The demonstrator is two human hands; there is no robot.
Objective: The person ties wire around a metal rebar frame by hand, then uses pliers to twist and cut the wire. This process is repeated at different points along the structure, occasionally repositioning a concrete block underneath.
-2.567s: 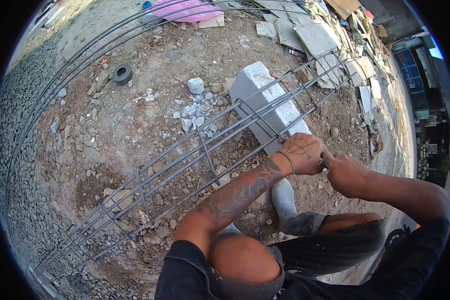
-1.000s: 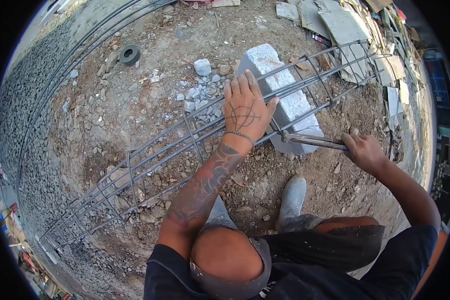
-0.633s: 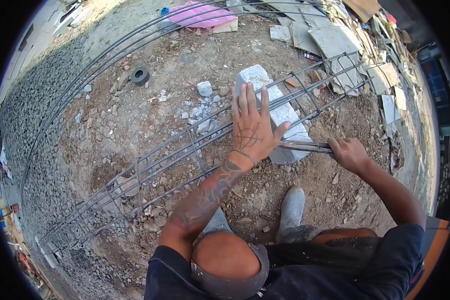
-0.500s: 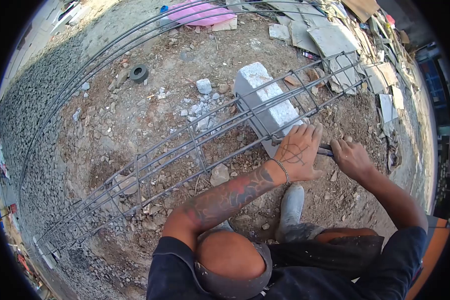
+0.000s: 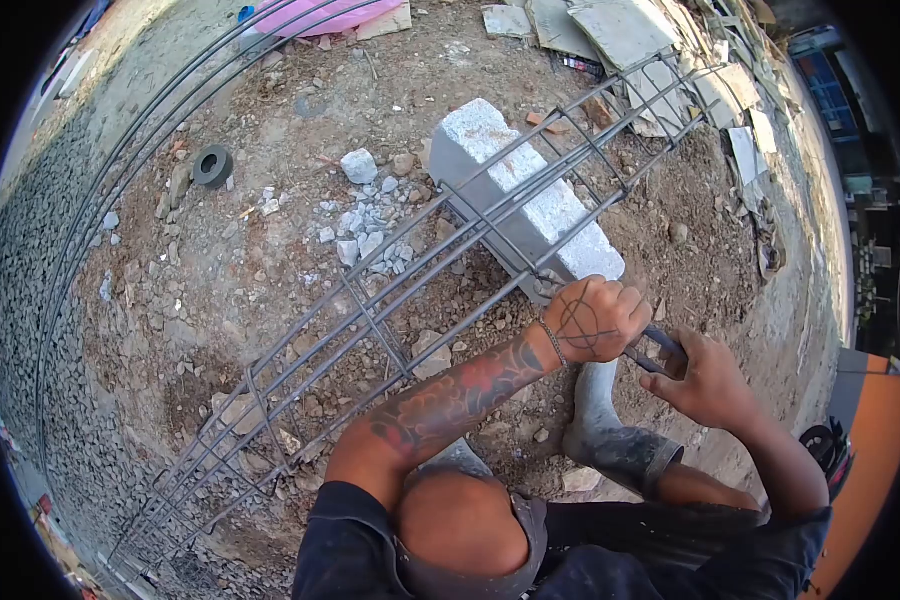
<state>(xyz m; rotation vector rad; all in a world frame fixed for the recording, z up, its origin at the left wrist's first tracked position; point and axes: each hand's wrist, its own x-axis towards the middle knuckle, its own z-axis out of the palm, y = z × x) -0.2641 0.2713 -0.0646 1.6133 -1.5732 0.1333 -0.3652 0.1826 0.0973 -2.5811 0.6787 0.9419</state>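
A rebar cage (image 5: 370,325) of long bars and square stirrups slants across the view, resting on a pale concrete block (image 5: 530,185). At its near bar, beside the block, my left hand (image 5: 592,318) is closed in a fist around pincers. Two dark handles of the pincers (image 5: 658,345) come out past this fist, slightly apart. My right hand (image 5: 708,380) is curled around the handle ends, its thumb along the lower one. The pincers' head is mostly hidden by my left hand, close to a bar-and-stirrup crossing.
Broken white rubble (image 5: 370,225) lies left of the block, with a dark ring (image 5: 212,167) farther left. Long curved bars (image 5: 120,165) arc over gravel (image 5: 40,260). Broken boards (image 5: 630,35) and a pink sheet (image 5: 330,15) lie at the back. My boot (image 5: 595,420) stands below my hands.
My left hand has gone from a flatter, spread grip to a closed fist. My right hand has moved lower, and the handles now show apart. The view has shifted and turned slightly.
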